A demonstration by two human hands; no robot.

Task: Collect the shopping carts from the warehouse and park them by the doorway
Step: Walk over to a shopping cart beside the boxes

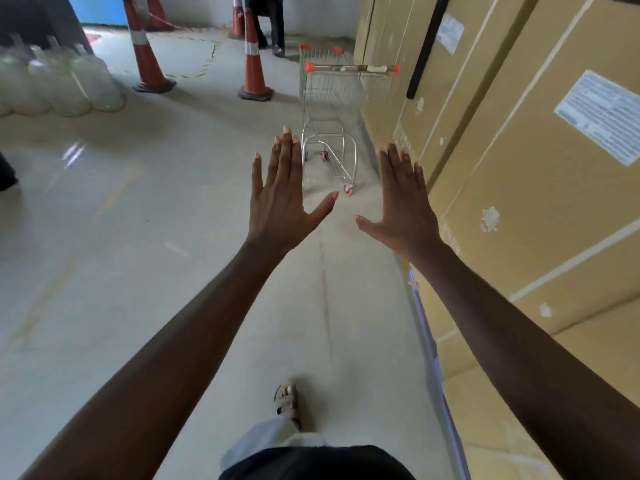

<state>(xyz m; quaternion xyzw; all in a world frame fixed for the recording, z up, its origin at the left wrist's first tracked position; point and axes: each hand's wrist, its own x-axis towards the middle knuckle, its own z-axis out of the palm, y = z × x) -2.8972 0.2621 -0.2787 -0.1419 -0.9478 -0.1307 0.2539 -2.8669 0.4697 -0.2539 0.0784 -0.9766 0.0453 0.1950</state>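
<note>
A small wire shopping cart point(332, 95) with orange handle caps stands ahead on the concrete floor, close to the wall of cartons on the right. Its handle bar point(353, 68) faces me. My left hand point(282, 199) and my right hand point(403, 206) are both stretched out in front of me, palms down, fingers straight and spread. Neither hand touches the cart; both are well short of its handle and hold nothing.
Tall cardboard cartons point(519, 168) line the right side. Orange traffic cones point(254, 60) point(145, 53) stand ahead to the left of the cart. Large pale water bottles point(59, 84) sit at the far left. A person's legs point(273, 26) show at the back.
</note>
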